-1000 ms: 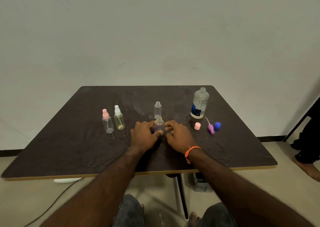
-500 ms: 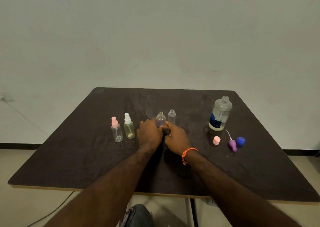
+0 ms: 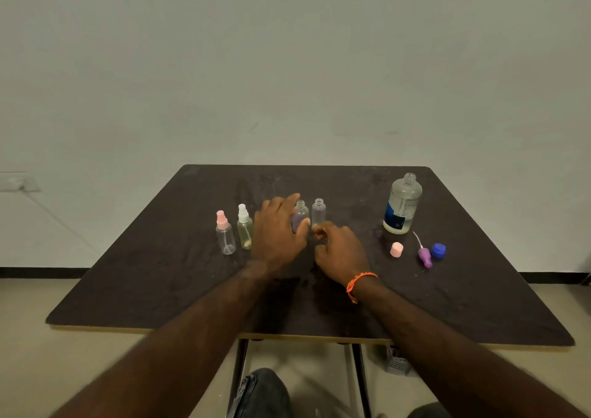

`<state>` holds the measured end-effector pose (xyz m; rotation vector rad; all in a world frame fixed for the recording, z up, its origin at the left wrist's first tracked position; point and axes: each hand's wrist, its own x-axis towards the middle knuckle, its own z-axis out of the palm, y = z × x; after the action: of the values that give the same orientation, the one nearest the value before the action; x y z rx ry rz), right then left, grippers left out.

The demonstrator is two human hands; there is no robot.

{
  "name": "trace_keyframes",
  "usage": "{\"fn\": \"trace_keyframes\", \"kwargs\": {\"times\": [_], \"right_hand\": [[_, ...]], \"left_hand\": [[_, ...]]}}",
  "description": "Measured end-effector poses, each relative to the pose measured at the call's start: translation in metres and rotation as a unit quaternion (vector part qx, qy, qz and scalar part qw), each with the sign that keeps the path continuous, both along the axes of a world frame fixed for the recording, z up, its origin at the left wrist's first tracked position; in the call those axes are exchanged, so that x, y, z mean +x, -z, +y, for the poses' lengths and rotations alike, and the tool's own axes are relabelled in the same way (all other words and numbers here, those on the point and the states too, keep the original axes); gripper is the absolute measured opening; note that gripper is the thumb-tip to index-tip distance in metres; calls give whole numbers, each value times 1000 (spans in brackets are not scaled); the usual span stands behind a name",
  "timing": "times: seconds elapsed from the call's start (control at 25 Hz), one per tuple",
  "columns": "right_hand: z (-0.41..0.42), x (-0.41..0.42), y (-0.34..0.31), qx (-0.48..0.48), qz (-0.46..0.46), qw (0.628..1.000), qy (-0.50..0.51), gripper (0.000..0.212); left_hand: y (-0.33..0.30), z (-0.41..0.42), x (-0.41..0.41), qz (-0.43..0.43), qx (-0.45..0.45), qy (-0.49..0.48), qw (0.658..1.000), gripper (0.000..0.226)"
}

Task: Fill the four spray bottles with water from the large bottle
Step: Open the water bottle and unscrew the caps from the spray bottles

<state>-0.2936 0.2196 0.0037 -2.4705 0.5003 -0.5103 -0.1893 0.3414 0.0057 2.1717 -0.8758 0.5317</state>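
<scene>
Four small spray bottles stand in a row on the dark table (image 3: 166,283). The pink-capped bottle (image 3: 225,237) and the white-capped greenish bottle (image 3: 244,230) are at the left. A purple-tinted bottle (image 3: 300,213) and a clear bottle (image 3: 319,210) stand uncapped in the middle, close together. My left hand (image 3: 278,234) is spread open just left of the purple-tinted bottle, its thumb over the bottle's lower side. My right hand (image 3: 339,250) rests curled on the table, fingertips at the clear bottle's base. The large bottle (image 3: 402,206), uncapped and partly filled, stands at the right.
A pink cap (image 3: 396,249), a purple spray head with its tube (image 3: 424,255) and a blue cap (image 3: 438,250) lie in front of the large bottle. A white wall rises behind the table. My knees show below the front edge.
Both hands slid the purple-tinted bottle away from me until it stood beside the clear one. My left hand has since opened and spread. The camera has tilted up.
</scene>
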Motion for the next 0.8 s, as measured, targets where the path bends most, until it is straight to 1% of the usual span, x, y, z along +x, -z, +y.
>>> {"fn": "trace_keyframes", "kwargs": {"times": [0.08, 0.16, 0.24, 0.32, 0.4, 0.44, 0.52, 0.6, 0.68, 0.8], "right_hand": [[8, -1, -5, -38, -3, 999, -5, 35], [17, 4, -10, -47, -9, 999, -9, 35], [29, 14, -15, -38, -11, 999, -20, 34], [42, 25, -17, -30, -19, 999, -36, 36], [52, 38, -15, -25, -21, 998, -53, 37], [56, 43, -14, -22, -21, 998, -60, 37], [61, 51, -12, -14, -26, 998, -63, 37], [66, 53, -13, -17, -25, 998, -60, 37], [69, 50, -18, -27, -17, 998, -56, 39], [69, 37, -23, -32, -2, 998, -49, 40]], "left_hand": [[-23, 17, 16, -42, 30, -3, 999, 53], [-47, 40, 40, -40, 77, -33, 996, 53], [-59, 64, 65, -4, 118, -68, 991, 56], [-62, 84, 86, 43, 188, -82, 978, 58], [-60, 98, 98, 99, 251, -50, 961, 51], [-58, 101, 100, 119, 265, -29, 956, 45], [-56, 103, 103, 124, 260, 0, 958, 35], [-55, 101, 101, 106, 241, 17, 965, 30], [-55, 94, 94, 95, 229, 36, 968, 30], [-55, 80, 77, 88, 240, 71, 964, 33]]}}
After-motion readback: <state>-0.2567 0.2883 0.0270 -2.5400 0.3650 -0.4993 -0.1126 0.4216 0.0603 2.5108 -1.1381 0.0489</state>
